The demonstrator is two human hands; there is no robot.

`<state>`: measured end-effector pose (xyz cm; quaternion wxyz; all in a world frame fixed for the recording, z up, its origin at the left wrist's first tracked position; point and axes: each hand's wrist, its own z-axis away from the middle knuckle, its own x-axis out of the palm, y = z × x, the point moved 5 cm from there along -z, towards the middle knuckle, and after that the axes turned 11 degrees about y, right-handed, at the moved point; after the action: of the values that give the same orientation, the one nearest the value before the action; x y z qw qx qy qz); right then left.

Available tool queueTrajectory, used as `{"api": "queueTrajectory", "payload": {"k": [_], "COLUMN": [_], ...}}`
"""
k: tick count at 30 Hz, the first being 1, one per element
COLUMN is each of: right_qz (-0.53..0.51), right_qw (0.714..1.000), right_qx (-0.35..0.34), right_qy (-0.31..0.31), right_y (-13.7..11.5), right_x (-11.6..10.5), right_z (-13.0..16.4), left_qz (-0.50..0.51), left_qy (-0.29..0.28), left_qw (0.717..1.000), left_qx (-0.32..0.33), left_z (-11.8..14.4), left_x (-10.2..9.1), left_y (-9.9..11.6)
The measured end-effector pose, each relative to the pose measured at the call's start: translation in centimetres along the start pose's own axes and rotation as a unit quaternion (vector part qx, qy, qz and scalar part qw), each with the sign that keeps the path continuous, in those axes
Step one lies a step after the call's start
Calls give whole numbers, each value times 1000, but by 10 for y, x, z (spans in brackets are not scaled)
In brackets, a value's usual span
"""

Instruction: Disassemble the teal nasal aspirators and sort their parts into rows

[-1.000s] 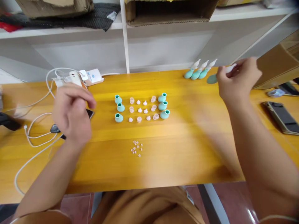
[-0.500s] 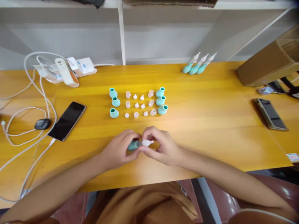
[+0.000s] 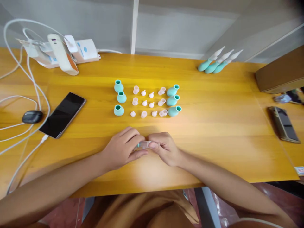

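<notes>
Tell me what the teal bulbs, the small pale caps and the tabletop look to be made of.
Teal bulbs: probably soft silicone or rubber, matte, no sharp glints.
Small pale caps: translucent pinkish-white, likely silicone or soft plastic; too small to be sure.
Tabletop: wood or wood-look laminate, with visible grain lines and a glossy yellow sheen.

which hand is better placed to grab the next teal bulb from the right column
Right, probably. The right hand lies on the same side as the right-column teal bulbs, just below them. The left hand would have to cross over. Both hands pinch a small clear piece.
</notes>
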<state>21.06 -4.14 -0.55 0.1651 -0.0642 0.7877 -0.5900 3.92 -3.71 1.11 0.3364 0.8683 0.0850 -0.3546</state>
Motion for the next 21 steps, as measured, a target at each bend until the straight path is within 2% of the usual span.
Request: {"api": "queueTrajectory", "payload": {"k": [4, 7, 12, 21], "right_qz": [-102, -136, -105, 11], "right_qw": [993, 986, 991, 1000], "right_qx": [58, 89, 75, 17], "right_qy": [-21, -37, -20, 23], "right_y": [9, 12, 14, 14], "right_x": [-1, 0, -4, -16], "right_z": [0, 1, 2, -1], "left_qz": [23, 44, 74, 37], "left_qy": [6, 9, 28, 18], "left_qw": [1000, 999, 994, 996], "left_qx": [0, -22, -70, -79], "left_z": [1, 1, 1, 3], "left_x": [0, -1, -4, -1], "left_y": [1, -1, -5, -7]}}
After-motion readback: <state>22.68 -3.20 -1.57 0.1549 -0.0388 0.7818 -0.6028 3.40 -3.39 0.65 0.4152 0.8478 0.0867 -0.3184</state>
